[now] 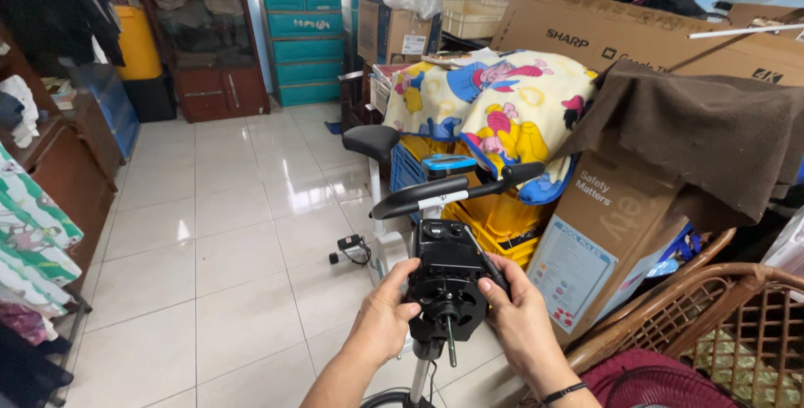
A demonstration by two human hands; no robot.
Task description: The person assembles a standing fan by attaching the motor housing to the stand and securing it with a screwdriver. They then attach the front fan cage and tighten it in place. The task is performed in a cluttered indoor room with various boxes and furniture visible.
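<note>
Between both palms, black fan motor [446,278] on its stand, left hand [383,317] and right hand [521,312] clasping its sides.

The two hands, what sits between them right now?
In the head view, the black fan motor head sits between the left hand and the right hand, gripped from both sides, its bare shaft pointing down.

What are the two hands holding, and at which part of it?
Both hold the black fan motor housing on its stand. The left hand grips its left side, the right hand its right side, fingers over the top edge.
</note>
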